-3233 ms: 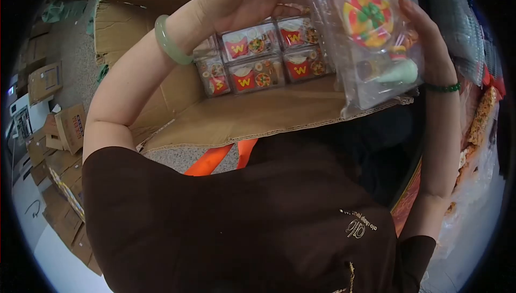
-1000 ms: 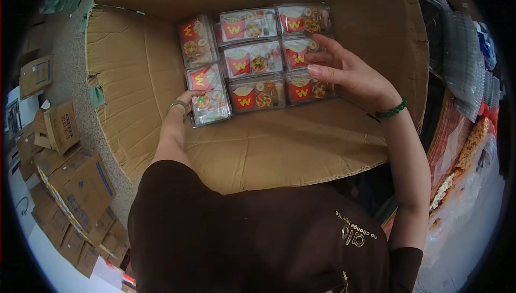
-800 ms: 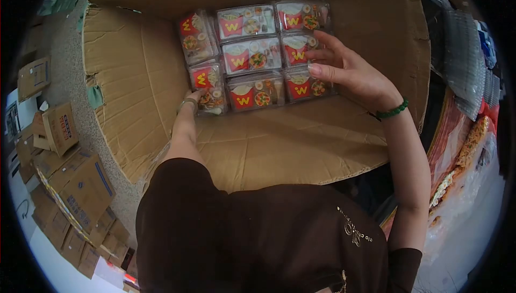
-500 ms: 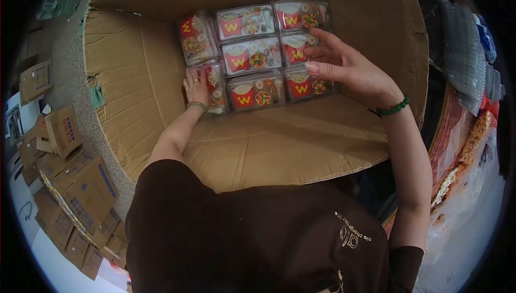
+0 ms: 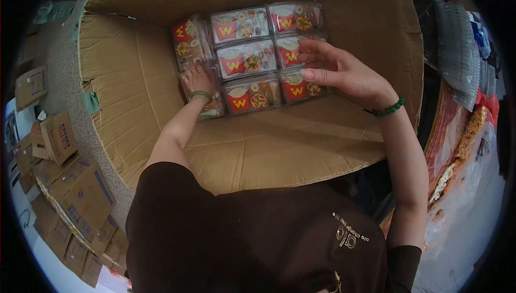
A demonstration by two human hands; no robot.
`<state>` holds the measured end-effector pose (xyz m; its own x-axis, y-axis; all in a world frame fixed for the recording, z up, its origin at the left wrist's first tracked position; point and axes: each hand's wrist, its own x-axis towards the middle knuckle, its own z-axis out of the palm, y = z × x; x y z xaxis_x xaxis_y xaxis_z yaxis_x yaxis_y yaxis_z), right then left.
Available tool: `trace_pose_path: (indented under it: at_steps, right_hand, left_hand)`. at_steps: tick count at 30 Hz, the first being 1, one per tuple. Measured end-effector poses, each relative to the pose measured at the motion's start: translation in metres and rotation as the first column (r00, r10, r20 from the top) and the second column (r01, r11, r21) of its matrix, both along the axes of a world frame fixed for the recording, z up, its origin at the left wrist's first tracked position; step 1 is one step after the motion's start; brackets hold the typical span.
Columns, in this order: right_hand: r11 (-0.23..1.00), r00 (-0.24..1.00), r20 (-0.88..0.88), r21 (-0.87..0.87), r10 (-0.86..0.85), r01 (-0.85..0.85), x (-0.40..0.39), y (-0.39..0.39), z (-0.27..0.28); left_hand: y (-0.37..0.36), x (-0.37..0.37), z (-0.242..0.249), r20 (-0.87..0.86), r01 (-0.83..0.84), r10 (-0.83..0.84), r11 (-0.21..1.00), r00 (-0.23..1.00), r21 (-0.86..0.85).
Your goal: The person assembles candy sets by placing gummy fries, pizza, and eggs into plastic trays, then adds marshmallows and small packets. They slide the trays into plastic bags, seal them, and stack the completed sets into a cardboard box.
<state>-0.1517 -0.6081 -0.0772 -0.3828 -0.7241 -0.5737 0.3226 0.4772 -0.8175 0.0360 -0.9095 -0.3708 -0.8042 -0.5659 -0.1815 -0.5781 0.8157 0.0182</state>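
Several clear plastic packs (image 5: pixel 246 62) with red fries-carton pictures lie in rows on the bottom of a big cardboard box (image 5: pixel 279 153). Two more packs stand lengthwise along the left, the upper one (image 5: pixel 186 40) turned sideways. On these left packs rests my left hand (image 5: pixel 198 79), its fingers stretched out where the two meet; it partly covers the lower one. My right hand (image 5: pixel 344 72) hovers over the right-hand packs, thumb and fingers apart, holding nothing. It hides parts of the packs beneath.
Outside the box on the left are several stacked cartons (image 5: pixel 80 201) on the floor. To the right stand clear plastic trays (image 5: pixel 457 51), with plastic-wrapped goods (image 5: pixel 457 158) below them. The box's near wall (image 5: pixel 269 164) rises just in front of my body.
My left hand has slid up from the lower left pack to where the two left packs meet. My right hand stays over the right packs, and the view has shifted slightly.
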Motion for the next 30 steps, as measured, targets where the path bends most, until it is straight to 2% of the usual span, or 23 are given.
trace_pose_path:
  at_steps: [4,6,7,8,10,12,13,15,17,18,20,21,22,23,24,25,26,27,28,29,30]
  right_hand:
    - [0.999,0.999,-0.024,0.007,0.037,-0.037,0.001,0.002,-0.004]
    - [0.999,0.999,-0.034,0.017,0.042,-0.041,0.001,0.004,-0.003]
    - [0.998,0.998,-0.030,0.035,0.056,-0.055,0.000,0.004,-0.001]
    - [0.996,0.997,-0.024,0.054,0.068,-0.067,-0.001,0.005,0.001]
    - [0.997,0.998,-0.014,0.051,0.066,-0.065,-0.002,0.006,0.001]
    - [0.997,0.998,-0.005,0.043,0.065,-0.065,-0.003,0.006,0.000]
    - [0.998,0.998,0.006,0.019,0.060,-0.060,-0.003,0.006,-0.001]
    - [0.999,0.999,0.013,-0.002,0.043,-0.043,-0.002,0.008,0.002]
    - [0.998,0.998,-0.014,0.009,0.065,-0.065,-0.005,0.010,0.009]
    - [0.997,0.995,-0.067,0.002,0.076,-0.076,-0.005,0.013,0.007]
    - [0.996,0.985,-0.146,0.003,0.092,-0.093,-0.006,0.022,0.017]
    - [0.995,0.982,-0.161,0.014,0.103,-0.102,-0.006,0.026,0.031]
    - [0.997,0.953,-0.294,-0.001,0.073,-0.077,-0.002,0.033,0.040]
    - [0.998,0.909,-0.414,-0.007,0.049,-0.057,0.000,0.042,0.051]
    - [0.998,0.898,-0.439,-0.049,0.003,-0.027,-0.001,0.053,0.067]
    - [0.995,0.894,-0.447,-0.097,-0.029,-0.016,0.000,0.064,0.081]
    - [0.983,0.860,-0.499,-0.183,-0.104,0.013,0.000,0.077,0.088]
    - [0.984,0.795,-0.588,-0.167,-0.147,0.058,-0.001,0.091,0.107]
    - [0.982,0.728,-0.661,-0.161,-0.181,0.098,-0.002,0.106,0.125]
    - [0.940,0.607,-0.718,-0.272,-0.340,0.206,-0.005,0.122,0.123]
    - [0.923,0.483,-0.798,-0.230,-0.360,0.308,-0.015,0.140,0.131]
  left_hand:
    - [0.023,-0.013,0.011,-0.024,-0.047,0.047,0.998,0.999,0.037]
    - [0.025,-0.018,0.006,0.168,-0.073,0.074,0.997,0.983,-0.012]
    - [0.020,-0.017,-0.007,0.167,-0.069,0.070,0.998,0.984,-0.011]
    - [0.012,-0.013,-0.025,0.127,-0.078,0.082,0.996,0.988,-0.036]
    - [0.007,-0.011,-0.030,0.093,-0.086,0.091,0.994,0.991,-0.060]
    - [0.002,-0.009,-0.030,-0.023,-0.108,0.110,0.992,0.994,0.071]
    - [0.002,-0.010,-0.027,-0.027,-0.103,0.105,0.992,0.994,0.069]
    - [0.010,-0.006,-0.019,-0.052,-0.052,0.054,0.998,0.997,0.045]
    - [0.012,0.005,-0.017,0.019,0.077,-0.078,0.997,0.997,0.018]
    - [0.015,0.009,-0.011,-0.017,0.089,-0.088,0.993,0.996,0.071]
    - [0.013,0.017,-0.019,-0.084,0.176,-0.172,0.984,0.981,0.036]
    - [0.008,0.020,-0.023,0.029,0.328,-0.327,0.943,0.945,-0.064]
    - [0.009,0.016,-0.024,0.029,0.355,-0.354,0.926,0.935,-0.128]
    - [0.041,-0.016,0.072,-0.541,0.513,-0.474,0.854,0.695,-0.088]
    - [0.055,-0.036,0.116,-0.289,0.434,-0.401,0.899,0.869,0.057]
    - [0.065,-0.046,0.135,0.032,0.299,-0.307,0.941,0.951,0.158]
    - [0.065,-0.059,0.127,-0.004,0.341,-0.345,0.927,0.939,0.153]
    - [0.056,-0.072,0.114,-0.237,0.473,-0.442,0.877,0.865,0.089]
    - [0.059,-0.083,0.123,-0.437,0.572,-0.515,0.820,0.738,-0.001]
    - [0.063,-0.103,0.129,-0.631,0.662,-0.532,0.748,0.564,-0.040]
    - [0.080,-0.126,0.160,-0.703,0.694,-0.529,0.717,0.476,-0.069]
